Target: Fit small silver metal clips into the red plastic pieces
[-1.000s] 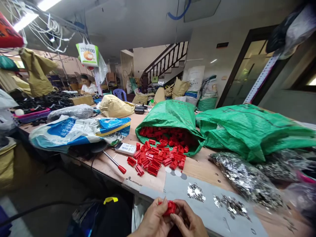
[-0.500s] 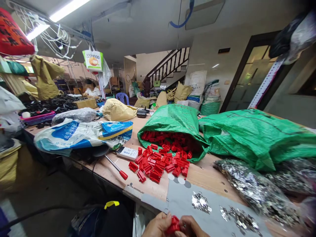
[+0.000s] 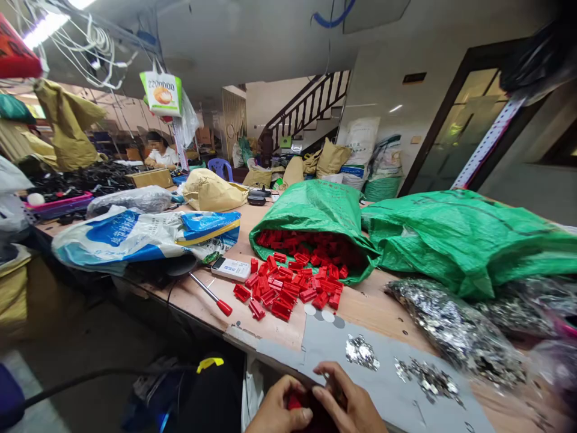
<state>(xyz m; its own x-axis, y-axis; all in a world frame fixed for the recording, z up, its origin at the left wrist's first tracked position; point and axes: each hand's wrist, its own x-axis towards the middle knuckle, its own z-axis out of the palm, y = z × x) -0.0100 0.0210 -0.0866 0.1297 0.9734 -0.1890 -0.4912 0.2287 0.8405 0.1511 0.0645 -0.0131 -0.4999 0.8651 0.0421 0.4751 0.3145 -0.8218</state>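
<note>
At the lower edge of the head view, my left hand (image 3: 279, 406) is closed round a red plastic part (image 3: 294, 401), mostly hidden by the fingers. Beside it, my right hand (image 3: 349, 400) has its thumb and fingers curled in over the part; anything small between them is hidden. Beyond the hands, a heap of the same red parts (image 3: 282, 291) spills from the mouth of a green woven sack (image 3: 315, 201). Two small piles of shiny metal pieces, one nearer the middle (image 3: 362, 352) and one to the right (image 3: 430, 379), lie on a grey sheet (image 3: 324, 343).
A red-handled metal lever (image 3: 223, 307) and a white box-shaped device (image 3: 231, 269) lie left of the heap. Clear bags of metal pieces (image 3: 455, 337) and another green sack (image 3: 469, 234) occupy the right. A blue-white sack (image 3: 121, 240) sits left. A person (image 3: 162, 153) is in the background.
The view has tilted slightly, so the table appears higher. My right hand has lifted and turned over the red part, its fingers more arched. The red part is now more hidden.
</note>
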